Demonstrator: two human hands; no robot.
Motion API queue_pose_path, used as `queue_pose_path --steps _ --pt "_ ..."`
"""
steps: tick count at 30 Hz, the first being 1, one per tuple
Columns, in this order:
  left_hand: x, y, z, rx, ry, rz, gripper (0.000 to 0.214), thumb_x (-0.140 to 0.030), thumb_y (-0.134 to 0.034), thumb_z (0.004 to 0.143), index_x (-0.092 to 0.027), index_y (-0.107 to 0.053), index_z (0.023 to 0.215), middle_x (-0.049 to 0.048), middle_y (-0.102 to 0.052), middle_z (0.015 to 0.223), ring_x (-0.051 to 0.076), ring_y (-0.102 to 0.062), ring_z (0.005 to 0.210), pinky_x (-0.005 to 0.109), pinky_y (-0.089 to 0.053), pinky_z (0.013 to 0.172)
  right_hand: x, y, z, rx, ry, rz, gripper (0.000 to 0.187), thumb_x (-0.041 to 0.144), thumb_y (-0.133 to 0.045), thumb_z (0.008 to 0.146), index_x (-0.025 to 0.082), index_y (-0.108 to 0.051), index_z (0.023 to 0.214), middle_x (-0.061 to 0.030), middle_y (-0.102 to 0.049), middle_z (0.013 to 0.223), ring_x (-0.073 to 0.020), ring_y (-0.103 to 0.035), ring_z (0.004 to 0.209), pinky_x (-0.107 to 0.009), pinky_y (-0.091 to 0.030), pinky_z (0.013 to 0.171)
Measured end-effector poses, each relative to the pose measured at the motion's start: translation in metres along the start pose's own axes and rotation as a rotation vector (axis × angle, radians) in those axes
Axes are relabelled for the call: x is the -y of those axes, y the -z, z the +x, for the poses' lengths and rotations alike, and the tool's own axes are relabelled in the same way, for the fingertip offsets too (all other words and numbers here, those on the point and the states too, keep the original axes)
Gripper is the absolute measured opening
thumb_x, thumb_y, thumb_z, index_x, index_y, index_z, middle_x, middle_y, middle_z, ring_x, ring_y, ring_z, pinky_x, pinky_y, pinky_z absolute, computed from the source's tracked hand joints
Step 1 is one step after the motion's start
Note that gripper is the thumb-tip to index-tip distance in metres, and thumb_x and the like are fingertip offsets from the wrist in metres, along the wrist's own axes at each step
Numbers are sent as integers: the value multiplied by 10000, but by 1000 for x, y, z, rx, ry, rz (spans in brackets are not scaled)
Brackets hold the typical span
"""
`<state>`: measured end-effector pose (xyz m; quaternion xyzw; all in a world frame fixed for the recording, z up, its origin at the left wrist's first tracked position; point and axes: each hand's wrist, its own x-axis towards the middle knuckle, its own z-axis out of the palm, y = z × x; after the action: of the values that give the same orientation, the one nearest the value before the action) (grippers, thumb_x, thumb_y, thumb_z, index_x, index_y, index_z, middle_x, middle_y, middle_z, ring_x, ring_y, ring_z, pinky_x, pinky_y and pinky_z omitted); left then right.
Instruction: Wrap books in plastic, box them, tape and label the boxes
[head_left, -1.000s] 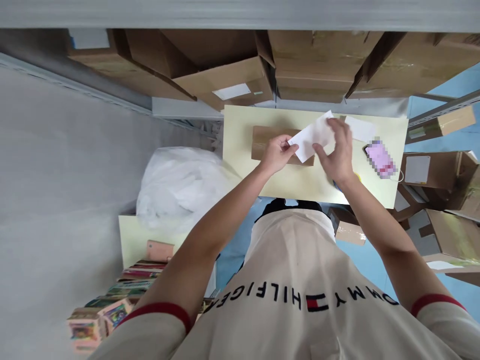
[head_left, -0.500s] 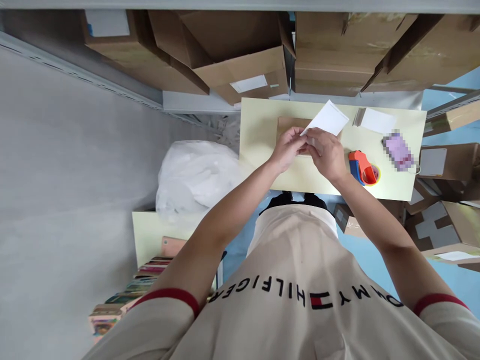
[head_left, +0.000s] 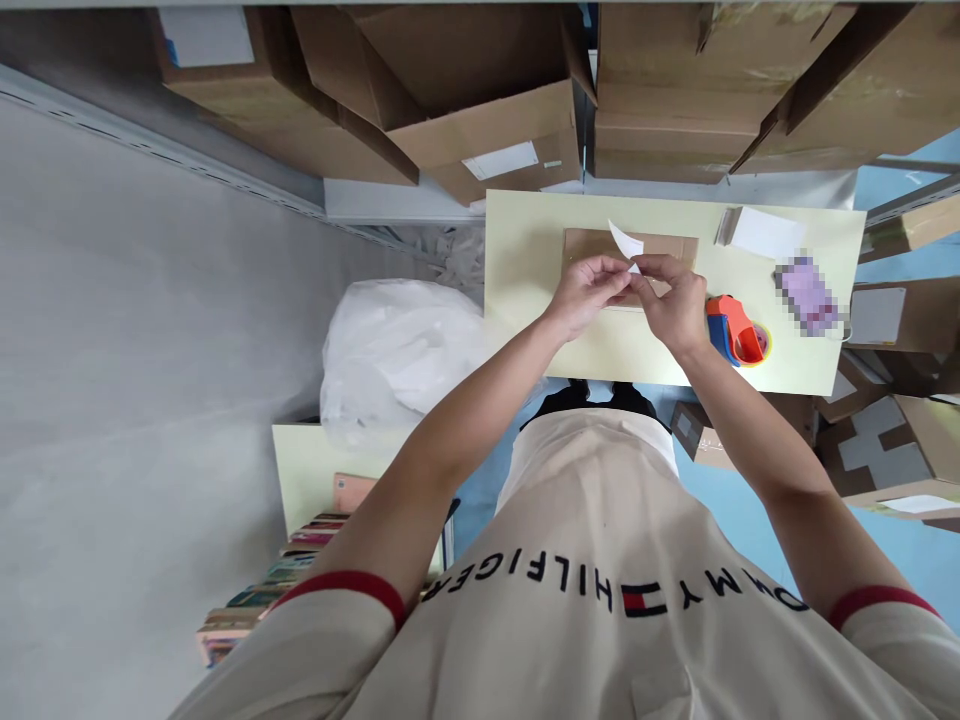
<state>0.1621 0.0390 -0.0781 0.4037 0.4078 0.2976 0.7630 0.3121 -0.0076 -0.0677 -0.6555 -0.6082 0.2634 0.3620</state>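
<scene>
A white paper label is pinched at its near edge between my two hands, its far part curling up and seen almost edge-on. My left hand grips it with thumb and fingertips; my right hand pinches a small white corner right beside. Beneath the hands lies a flat brown cardboard box, partly covered by them. To the right of my right hand rests an orange and blue tape dispenser with a roll of tape. Behind it is a stack of white labels.
The pale table also bears a blurred purple object at right. Large cartons line the shelf behind it. A white plastic bag bulges at left, near books. More cartons stand at right.
The label has turned from lying broad and flat toward the right to a narrow curled shape. My hands have drawn slightly apart, my right hand shifting right.
</scene>
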Motion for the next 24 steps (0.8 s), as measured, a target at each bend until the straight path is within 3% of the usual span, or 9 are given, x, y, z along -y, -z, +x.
queue_pose_path --steps 4,10,20,24 --pt "1 4 4 11 -22 -27 265 -397 -746 842 -158 -639 881 14 -727 884 141 -711 898 347 -537 924 2 1 4 -9 -64 207 347 518 -634 887 212 -679 1042 -60 -736 1033 -224 -709 979 -403 -572 915" --pt "-2 5 8 65 -33 -52 253 -394 -756 832 -164 -666 888 6 -723 891 126 -698 898 344 -528 942 0 1 8 18 -99 349 400 590 -659 844 218 -699 985 -44 -738 982 -211 -715 953 -400 -575 920" --pt "-3 2 10 84 -18 -62 296 -436 -776 799 -172 -690 902 24 -735 914 155 -700 946 367 -511 946 -6 3 8 41 -101 443 463 627 -643 841 217 -727 1040 -61 -757 1029 -215 -730 942 -407 -593 893" --pt "-4 3 10 59 -19 -53 291 -429 -792 780 -172 -705 885 15 -732 877 144 -698 901 338 -521 903 -4 6 7 60 -70 383 471 625 -637 847 223 -740 1071 -67 -762 1063 -223 -727 973 -404 -584 916"
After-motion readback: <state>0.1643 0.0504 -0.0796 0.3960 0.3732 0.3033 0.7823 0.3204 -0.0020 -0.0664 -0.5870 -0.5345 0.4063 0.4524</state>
